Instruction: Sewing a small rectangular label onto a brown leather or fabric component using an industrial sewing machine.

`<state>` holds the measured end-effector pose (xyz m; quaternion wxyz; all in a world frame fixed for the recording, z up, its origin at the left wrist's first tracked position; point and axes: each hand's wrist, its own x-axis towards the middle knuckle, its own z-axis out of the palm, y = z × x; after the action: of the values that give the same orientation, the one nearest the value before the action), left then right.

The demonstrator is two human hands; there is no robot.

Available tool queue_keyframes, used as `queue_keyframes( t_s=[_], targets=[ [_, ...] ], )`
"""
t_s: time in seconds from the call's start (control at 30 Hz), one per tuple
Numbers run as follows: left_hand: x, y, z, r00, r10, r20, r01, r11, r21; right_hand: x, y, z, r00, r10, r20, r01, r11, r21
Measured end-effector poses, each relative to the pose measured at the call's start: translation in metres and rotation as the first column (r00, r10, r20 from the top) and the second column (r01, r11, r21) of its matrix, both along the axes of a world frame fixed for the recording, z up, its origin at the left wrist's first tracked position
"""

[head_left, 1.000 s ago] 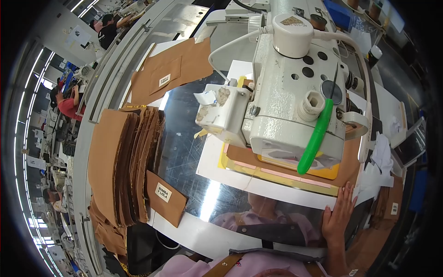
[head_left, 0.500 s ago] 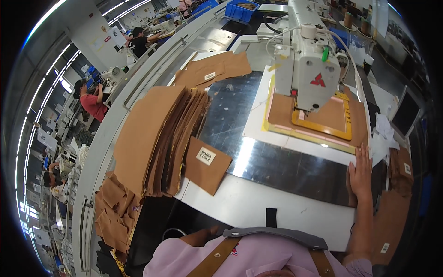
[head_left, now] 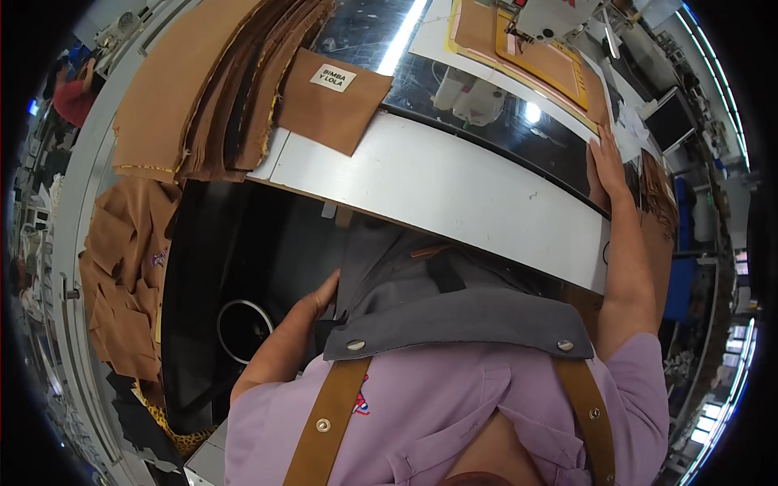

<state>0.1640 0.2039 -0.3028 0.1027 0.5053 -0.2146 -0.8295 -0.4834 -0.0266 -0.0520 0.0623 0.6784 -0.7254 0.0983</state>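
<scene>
My right hand (head_left: 608, 166) lies with its fingers stretched out at the right end of the shiny metal plate (head_left: 519, 134). Its fingertips reach the near right corner of a sewing template (head_left: 494, 63) that holds brown fabric under a yellow frame (head_left: 567, 79). Below the table edge, my left hand (head_left: 328, 292) is beside my grey apron (head_left: 454, 324); its fingers are mostly hidden there. The sewing machine head (head_left: 547, 20) stands over the template at the top of the picture.
A thick stack of brown fabric panels (head_left: 186, 81) stands at the left on the table (head_left: 421, 186). Beside it lies a brown piece with a white label (head_left: 332, 105). Loose brown pieces (head_left: 121, 267) heap up farther left, near a black surface with a round metal-rimmed hole (head_left: 245, 330).
My view has tilted down, so the machine and template sit higher in the picture. More of my left arm and hand shows by the apron. My right hand stays flat by the template.
</scene>
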Motion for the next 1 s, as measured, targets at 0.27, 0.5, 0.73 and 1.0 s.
queue_keyframes(
  t_s=[0.27,0.5,0.73,1.0],
  targets=[
    [-0.008,0.019,0.023,0.997,0.075,-0.023,-0.076,0.996,-0.045,-0.021,0.002,-0.001,1.000,0.000,0.024,0.000,1.000,0.016],
    [-0.012,0.050,0.014,0.993,0.079,0.088,-0.073,0.995,-0.075,-0.022,-0.001,-0.008,0.998,0.040,0.039,-0.040,0.999,-0.001],
    [-0.019,0.075,0.005,0.955,-0.014,0.296,0.069,0.982,-0.175,-0.008,0.002,-0.007,1.000,-0.003,-0.018,0.002,0.999,-0.042],
    [0.029,0.153,-0.032,0.807,-0.126,0.577,0.400,0.836,-0.377,0.036,0.022,0.008,0.995,-0.098,0.028,0.099,0.994,-0.038]
  ],
)
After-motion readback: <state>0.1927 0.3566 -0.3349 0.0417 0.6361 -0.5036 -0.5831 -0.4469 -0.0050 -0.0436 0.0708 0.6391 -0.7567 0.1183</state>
